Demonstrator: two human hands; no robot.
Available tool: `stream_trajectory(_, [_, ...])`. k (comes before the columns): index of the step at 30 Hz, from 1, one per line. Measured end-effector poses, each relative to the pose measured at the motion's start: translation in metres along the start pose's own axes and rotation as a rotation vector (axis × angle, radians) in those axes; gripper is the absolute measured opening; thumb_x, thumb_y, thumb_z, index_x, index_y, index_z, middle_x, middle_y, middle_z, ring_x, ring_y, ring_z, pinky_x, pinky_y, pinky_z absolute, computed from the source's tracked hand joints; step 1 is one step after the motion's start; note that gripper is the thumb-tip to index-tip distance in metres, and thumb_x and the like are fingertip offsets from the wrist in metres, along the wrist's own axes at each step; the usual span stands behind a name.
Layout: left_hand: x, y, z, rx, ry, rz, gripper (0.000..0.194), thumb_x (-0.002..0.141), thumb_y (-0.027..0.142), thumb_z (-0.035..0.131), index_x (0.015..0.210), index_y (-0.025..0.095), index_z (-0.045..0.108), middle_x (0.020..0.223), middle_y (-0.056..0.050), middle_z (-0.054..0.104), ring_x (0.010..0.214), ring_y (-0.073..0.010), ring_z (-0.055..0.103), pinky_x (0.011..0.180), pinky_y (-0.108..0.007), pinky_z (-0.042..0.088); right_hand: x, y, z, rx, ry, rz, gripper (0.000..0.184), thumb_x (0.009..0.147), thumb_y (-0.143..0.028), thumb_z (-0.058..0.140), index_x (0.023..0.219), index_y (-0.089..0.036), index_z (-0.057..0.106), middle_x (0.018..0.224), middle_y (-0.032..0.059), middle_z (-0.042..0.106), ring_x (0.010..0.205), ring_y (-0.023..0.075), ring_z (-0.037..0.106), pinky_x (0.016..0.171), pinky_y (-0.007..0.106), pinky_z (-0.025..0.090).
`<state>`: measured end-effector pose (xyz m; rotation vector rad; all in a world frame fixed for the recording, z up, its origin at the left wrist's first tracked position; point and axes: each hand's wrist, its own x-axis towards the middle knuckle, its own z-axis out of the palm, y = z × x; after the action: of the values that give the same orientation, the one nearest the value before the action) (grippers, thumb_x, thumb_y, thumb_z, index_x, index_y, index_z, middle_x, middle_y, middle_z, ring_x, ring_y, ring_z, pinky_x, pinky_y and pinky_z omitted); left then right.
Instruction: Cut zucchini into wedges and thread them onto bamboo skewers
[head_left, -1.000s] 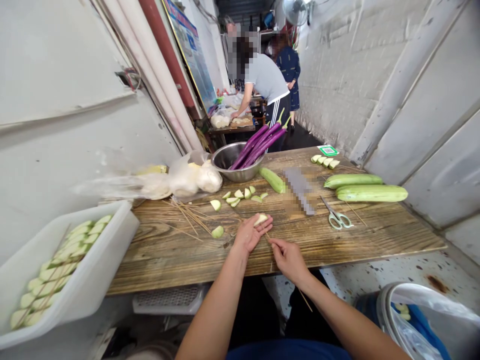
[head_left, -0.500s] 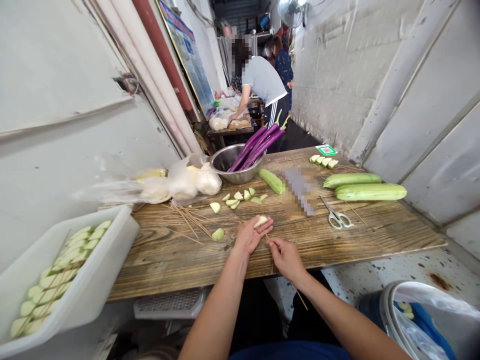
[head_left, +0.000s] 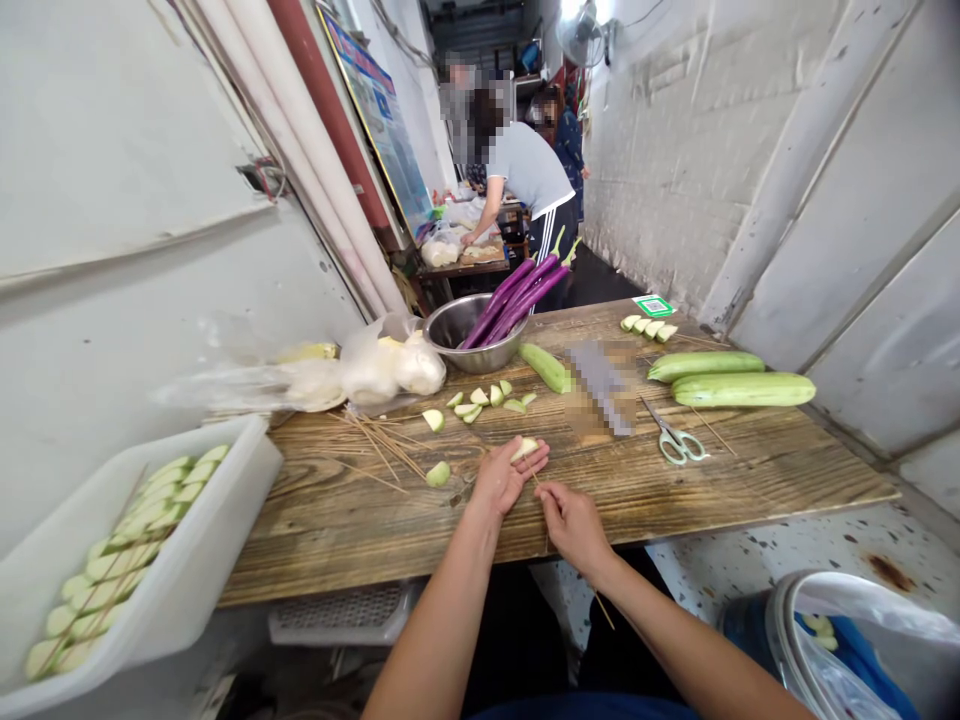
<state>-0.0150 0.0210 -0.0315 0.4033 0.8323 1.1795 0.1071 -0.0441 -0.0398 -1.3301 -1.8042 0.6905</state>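
My left hand point(head_left: 510, 474) is turned palm up above the table's near half, holding a pale zucchini slice point(head_left: 524, 450) between thumb and fingers. Close beside it, my right hand point(head_left: 571, 520) pinches a thin wooden skewer point(head_left: 603, 608). One end of the skewer points up at the slice, and the other sticks out below my right wrist. Whether the tip has gone into the slice I cannot tell. Several cut zucchini pieces point(head_left: 478, 397) lie beyond my hands, with a single piece point(head_left: 438, 474) to the left. Loose skewers point(head_left: 390, 450) are spread farther left.
A white bin point(head_left: 247, 470) with skewered slices stands at left. Behind are a steel bowl point(head_left: 480, 360) of eggplants and a plastic bag point(head_left: 390, 365). To the right lie a blurred blade-like thing point(head_left: 600, 385), scissors point(head_left: 679, 445) and whole zucchini point(head_left: 742, 390). A lined bucket point(head_left: 787, 620) is lower right.
The camera view has shifted slightly. Both hands keep nearly the same pose, with the slice and skewer still in them. In the background, another person's head has come into view.
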Motion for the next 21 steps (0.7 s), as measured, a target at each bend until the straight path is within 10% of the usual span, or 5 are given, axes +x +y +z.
stream_trajectory(21, [-0.0007,0.0009,0.0014,0.009,-0.007,-0.039,0.013,0.081,0.015,0.050,0.078,0.007,0.060,0.086,-0.017,0.068,0.089,-0.0253,0.064,0.091,-0.042,0.045,0.0035,-0.0033,0.0011,-0.049,-0.004,0.014,0.024,0.085,-0.018,0.034,0.080,-0.017,0.057,0.067,0.0029,0.063,0.060,0.0151,0.058,0.058,0.022,0.036])
